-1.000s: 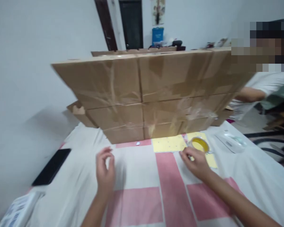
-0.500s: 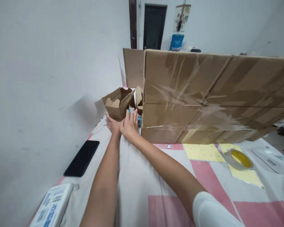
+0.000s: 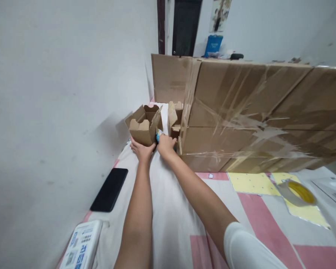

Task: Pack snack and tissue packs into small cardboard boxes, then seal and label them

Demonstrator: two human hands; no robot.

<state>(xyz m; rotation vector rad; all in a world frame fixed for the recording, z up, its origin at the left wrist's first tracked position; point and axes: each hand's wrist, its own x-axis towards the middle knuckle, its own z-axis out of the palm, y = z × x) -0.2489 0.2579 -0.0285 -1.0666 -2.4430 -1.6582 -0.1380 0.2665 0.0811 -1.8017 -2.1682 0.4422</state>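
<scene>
A small open cardboard box [image 3: 140, 135] stands near the wall with its flaps up. My left hand [image 3: 142, 151] holds its near lower side, thumb and fingers spread across the corners. Just right of the box, my right hand [image 3: 166, 145] is closed on a small blue packet [image 3: 158, 135]; most of the packet is hidden by the fingers, so its exact kind does not show. Another opened small cardboard box [image 3: 174, 116] lies past my right hand, against the end of the large taped carton [image 3: 226, 138].
On the patterned cloth [image 3: 170, 224], a black phone [image 3: 109, 189] and a white printed box [image 3: 82, 244] lie to the left. A tape roll [image 3: 298, 192] rests on yellow sheets [image 3: 253, 184] at right. The wall [image 3: 58, 112] borders the left side.
My right hand has turned and closed around the blue packet beside the small box. My left hand has come apart from it, still at the box. The view has shifted slightly left.
</scene>
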